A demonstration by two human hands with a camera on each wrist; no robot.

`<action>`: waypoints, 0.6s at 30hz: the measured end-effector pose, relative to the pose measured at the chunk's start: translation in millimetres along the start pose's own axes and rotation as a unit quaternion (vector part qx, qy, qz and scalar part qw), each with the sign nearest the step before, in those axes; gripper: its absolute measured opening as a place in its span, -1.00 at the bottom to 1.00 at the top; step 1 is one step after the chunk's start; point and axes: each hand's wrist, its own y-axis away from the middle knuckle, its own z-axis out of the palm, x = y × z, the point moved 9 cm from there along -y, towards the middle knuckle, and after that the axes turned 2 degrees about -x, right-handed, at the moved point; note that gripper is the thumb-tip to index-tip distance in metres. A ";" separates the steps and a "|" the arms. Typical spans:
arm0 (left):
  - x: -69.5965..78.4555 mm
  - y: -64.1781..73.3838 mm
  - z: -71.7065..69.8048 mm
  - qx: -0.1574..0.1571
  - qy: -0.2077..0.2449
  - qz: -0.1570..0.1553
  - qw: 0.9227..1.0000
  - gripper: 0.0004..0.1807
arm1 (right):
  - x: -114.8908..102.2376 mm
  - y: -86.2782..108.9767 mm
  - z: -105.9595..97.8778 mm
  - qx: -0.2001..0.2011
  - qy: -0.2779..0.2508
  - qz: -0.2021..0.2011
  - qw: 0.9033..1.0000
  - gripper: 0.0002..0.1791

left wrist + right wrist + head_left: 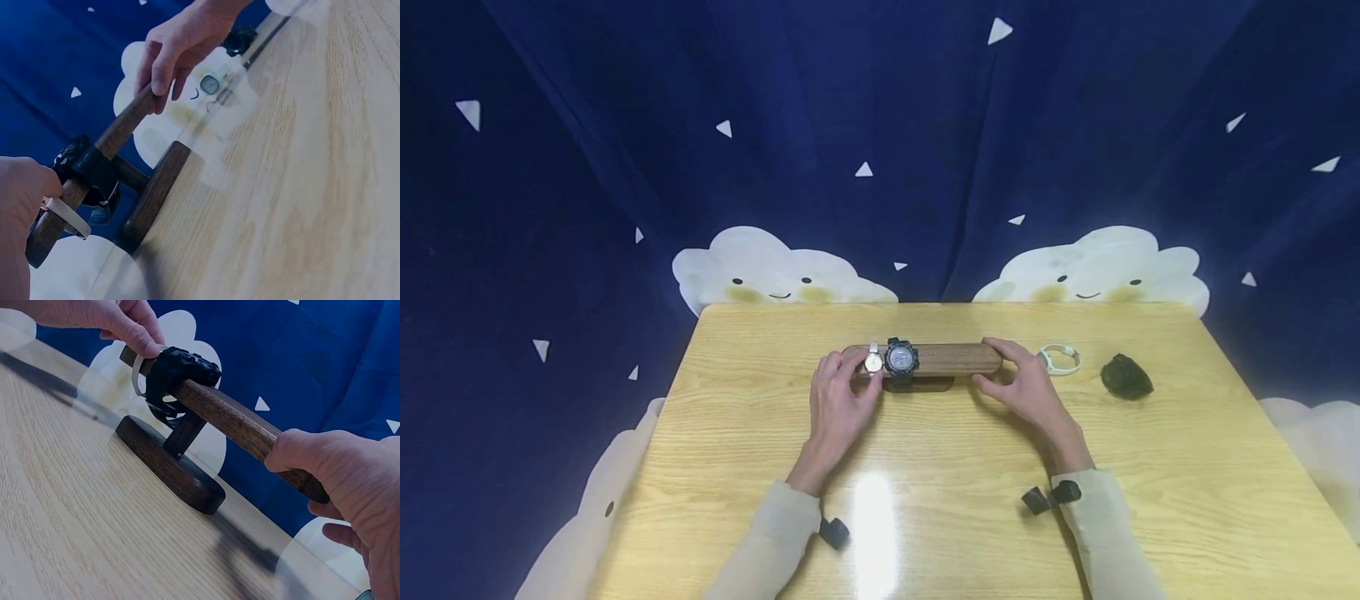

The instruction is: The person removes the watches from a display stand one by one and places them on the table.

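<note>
A dark wooden watch stand has a long rounded bar on a post above an oblong base. Looped around the bar, left of its middle, is a chunky black watch. Beside it toward the left end sits a small watch with a pale strap and a light round dial. My left hand pinches this small watch at the bar, thumb in front and fingers behind. At the opposite end, my right hand grips the bar between thumb and fingers.
On the table to the right of the stand lie a pale green-white watch and a black watch. The wooden table ends at a dark blue curtain with clouds and triangles.
</note>
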 end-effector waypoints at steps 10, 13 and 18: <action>0.8 -0.7 -3.9 0.004 -0.011 0.004 1.000 -0.58 | -0.9 0.5 0.6 -0.006 -0.008 0.009 1.000 -0.27; 0.3 -1.1 -3.7 0.002 -0.013 0.004 1.000 -0.59 | -0.7 1.1 0.5 -0.008 -0.007 0.013 1.000 -0.27; -1.4 -1.2 -2.5 -0.007 -0.012 -0.001 1.000 -0.61 | -0.2 1.4 0.4 -0.007 -0.008 0.013 1.000 -0.27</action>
